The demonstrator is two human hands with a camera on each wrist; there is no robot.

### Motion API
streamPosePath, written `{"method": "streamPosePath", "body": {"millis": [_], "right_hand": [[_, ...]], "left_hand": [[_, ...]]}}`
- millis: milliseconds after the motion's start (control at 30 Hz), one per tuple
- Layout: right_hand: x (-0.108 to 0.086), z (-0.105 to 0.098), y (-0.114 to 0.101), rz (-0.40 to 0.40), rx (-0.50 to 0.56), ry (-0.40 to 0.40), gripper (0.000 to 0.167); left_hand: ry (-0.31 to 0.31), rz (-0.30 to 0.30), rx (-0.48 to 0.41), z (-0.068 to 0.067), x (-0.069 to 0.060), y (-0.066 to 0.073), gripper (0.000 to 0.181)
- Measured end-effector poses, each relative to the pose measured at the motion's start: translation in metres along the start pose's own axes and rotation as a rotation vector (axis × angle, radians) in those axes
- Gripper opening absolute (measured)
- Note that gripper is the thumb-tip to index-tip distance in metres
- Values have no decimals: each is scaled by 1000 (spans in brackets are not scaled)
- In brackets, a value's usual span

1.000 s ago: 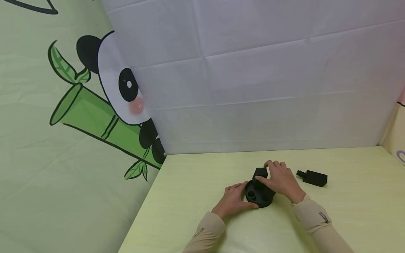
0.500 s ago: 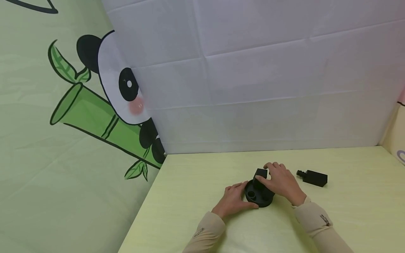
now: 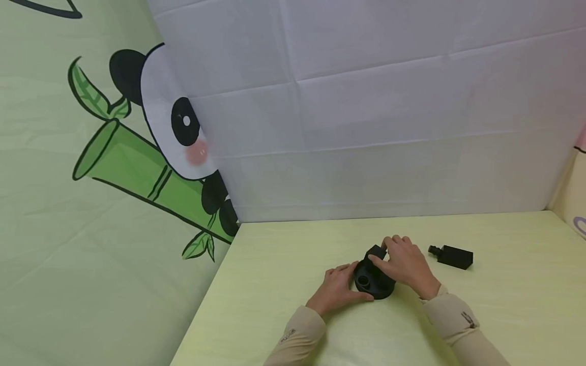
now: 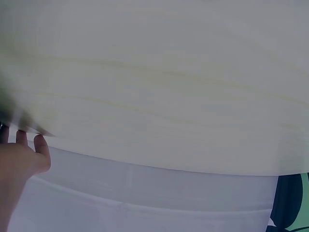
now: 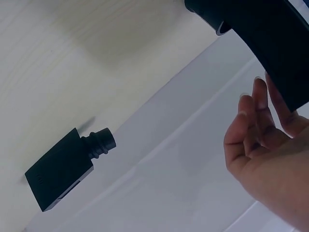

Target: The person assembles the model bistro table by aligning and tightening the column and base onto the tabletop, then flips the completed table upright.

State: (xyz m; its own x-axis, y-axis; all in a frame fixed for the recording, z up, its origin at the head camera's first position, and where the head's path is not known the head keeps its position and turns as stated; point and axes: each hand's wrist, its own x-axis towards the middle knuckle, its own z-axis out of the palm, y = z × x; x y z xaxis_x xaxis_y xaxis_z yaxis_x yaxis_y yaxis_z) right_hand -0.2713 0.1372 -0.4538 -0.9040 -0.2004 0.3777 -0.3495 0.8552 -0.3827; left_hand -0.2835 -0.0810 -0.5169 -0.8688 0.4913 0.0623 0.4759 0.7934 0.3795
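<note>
A round black base (image 3: 382, 293) with a raised ring-shaped hole sits on the table. My left hand (image 3: 336, 288) holds it at its left rim, fingers behind and thumb in front. Above the base stands a black rectangular block (image 3: 376, 251), gripped by my right hand (image 3: 406, 263) between thumb and fingers. Its lower end is hidden, so I cannot tell how it joins the base. In the right wrist view the block (image 5: 277, 46) looms large beside my right hand (image 5: 268, 154). Only part of my left hand (image 4: 21, 157) shows in the left wrist view, at the edge.
A second black block (image 3: 455, 257) with a ridged neck lies on its side to the right of my right hand. The pale yellow table (image 3: 517, 295) ends at a white cloth wall (image 3: 389, 152). To the left hangs a green panda-print cloth (image 3: 91, 254).
My right hand has turned the black block slightly, and its top now sits a little lower and more angled. The left hand and base have stayed in place.
</note>
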Motion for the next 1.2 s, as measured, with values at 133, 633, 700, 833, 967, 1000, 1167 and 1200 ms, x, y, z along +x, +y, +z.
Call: {"method": "streamPosePath", "body": {"millis": [133,633,700,833,967,1000,1167,1200], "right_hand": [[0,1,-1,10,8,-2,48],[0,0,4,-88,52,-16,44],[0,-1,5,-101,46,-8,40],[0,0,3,-101,49,-3,38],[-1,3,2,-85,53,-7,38],[-2,3,1,-84,54,-8,37],[-3,6,-1,-77,48,-8,39],[-4,6,-1,-75,49,-8,39]], "left_hand": [[6,11,-4,1,0,-2,97],[8,6,-6,2,4,-1,98],[12,7,0,2,4,-1,98],[8,8,3,1,3,-2,98],[-4,5,-5,1,3,-3,98],[-6,4,-5,1,3,-3,98],[-10,-1,0,2,2,-4,99],[-9,1,1,3,1,-4,99]]}}
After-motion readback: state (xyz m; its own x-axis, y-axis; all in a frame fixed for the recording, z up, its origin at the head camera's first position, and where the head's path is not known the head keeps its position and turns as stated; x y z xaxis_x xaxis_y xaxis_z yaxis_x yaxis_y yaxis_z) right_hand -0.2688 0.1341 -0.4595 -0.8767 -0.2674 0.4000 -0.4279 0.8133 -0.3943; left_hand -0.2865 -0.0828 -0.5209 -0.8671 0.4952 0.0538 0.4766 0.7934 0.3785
